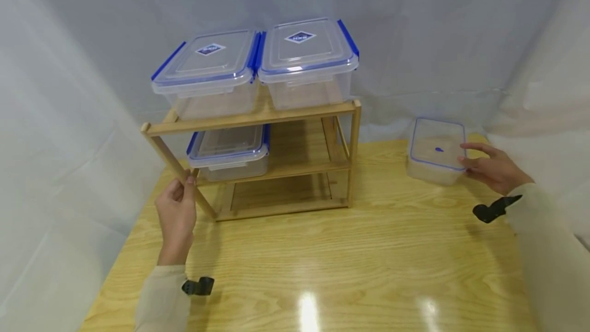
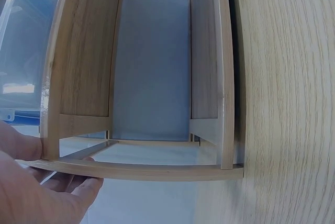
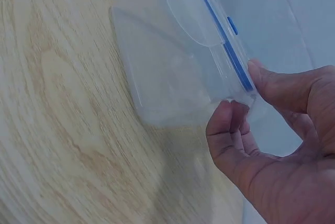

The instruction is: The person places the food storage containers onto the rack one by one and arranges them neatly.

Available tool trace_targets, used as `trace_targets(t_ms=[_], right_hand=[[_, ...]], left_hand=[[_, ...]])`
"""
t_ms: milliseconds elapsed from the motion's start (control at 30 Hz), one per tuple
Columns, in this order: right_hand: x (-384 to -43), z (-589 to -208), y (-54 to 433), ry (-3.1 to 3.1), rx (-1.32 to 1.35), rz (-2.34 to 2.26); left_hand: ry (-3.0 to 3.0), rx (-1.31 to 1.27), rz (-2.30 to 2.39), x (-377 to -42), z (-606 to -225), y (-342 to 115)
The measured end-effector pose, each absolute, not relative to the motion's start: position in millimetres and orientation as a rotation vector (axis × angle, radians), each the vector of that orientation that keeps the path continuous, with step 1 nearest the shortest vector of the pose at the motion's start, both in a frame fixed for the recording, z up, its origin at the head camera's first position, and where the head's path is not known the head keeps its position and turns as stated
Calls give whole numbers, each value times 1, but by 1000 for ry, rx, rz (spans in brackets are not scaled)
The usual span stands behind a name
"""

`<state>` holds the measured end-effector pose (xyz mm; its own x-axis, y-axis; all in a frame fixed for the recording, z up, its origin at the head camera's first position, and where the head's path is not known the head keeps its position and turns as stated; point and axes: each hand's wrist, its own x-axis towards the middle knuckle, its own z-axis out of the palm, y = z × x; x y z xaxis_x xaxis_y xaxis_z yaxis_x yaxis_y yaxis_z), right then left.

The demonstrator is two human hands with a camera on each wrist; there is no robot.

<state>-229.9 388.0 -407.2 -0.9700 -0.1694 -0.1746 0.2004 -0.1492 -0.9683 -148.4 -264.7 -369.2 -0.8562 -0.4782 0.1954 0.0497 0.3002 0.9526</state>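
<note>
A small wooden shelf rack [image 1: 251, 119] stands on the table, and my left hand [image 1: 177, 209] grips its front left post beside the middle shelf. In the left wrist view the thumb and fingers of the left hand [image 2: 49, 182] wrap round that post. At the table's right, my right hand [image 1: 493, 168] pinches the near right edge of a clear plastic food container [image 1: 433, 150] with a blue-lined lid. Seen from the right wrist, the right thumb [image 3: 267, 80] lies on the lid's edge and the curled fingers are under the rim of the container [image 3: 162, 72].
Two large clear boxes with blue clips, a left one [image 1: 212, 63] and a right one [image 1: 309, 55], sit side by side on the rack's top. A smaller clear box [image 1: 230, 150] occupies the middle shelf's left. Pale sheeting [image 1: 428, 40] hangs behind the wooden table [image 1: 350, 260].
</note>
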Motion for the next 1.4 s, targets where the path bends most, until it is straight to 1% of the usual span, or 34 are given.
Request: trace_targets(t_ms=[833,1000,1200,1400], right_hand=[[-215,-415,356,1479,93,-2478],[-212,-414,354,1438,65,-2504],[-203,-414,353,1430,-10,-2515],[-189,-411,353,1402,-8,-2532]], left_hand=[[-2110,345,-1582,-150,-373,-266],[-2106,333,-1576,-150,-373,-265],[-2106,332,-1571,-150,-373,-266],[-2109,328,-1579,-150,-373,-266]])
